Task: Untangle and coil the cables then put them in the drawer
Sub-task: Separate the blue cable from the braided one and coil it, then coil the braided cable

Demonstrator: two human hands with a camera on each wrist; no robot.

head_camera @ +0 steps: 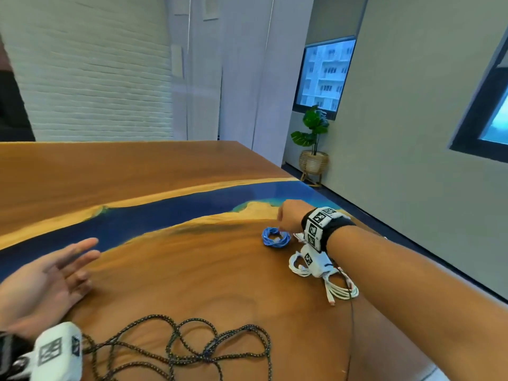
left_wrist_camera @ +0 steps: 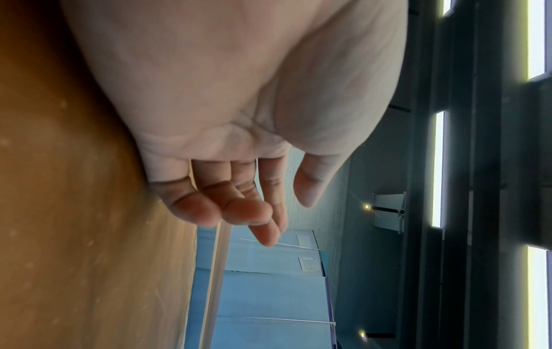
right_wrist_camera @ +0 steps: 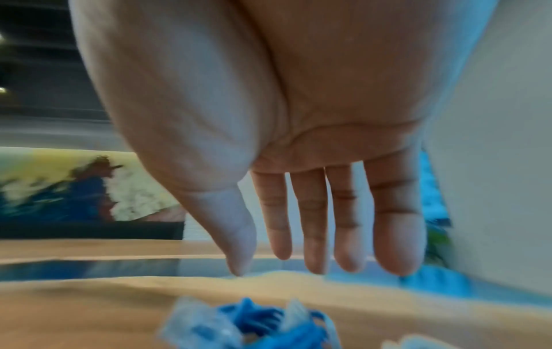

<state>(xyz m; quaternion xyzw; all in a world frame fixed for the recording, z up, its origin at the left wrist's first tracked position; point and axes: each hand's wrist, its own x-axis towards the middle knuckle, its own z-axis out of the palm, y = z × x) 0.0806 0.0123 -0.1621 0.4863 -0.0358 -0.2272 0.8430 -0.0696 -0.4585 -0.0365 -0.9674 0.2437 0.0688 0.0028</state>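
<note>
Cable and table colours.
Blue cable [head_camera: 275, 236], white cable [head_camera: 338, 287], dark speckled cable [head_camera: 192, 345]; brown wooden table [head_camera: 192, 270] with blue band.

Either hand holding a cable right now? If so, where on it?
Nothing is held. The right hand hangs above the blue cable coil with straight fingers; the left hand is open, palm up, empty.

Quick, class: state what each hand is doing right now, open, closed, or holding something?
Left hand: open, palm up, fingers relaxed, holding nothing.
Right hand: open, fingers straight, above the blue cable coil, holding nothing.
</note>
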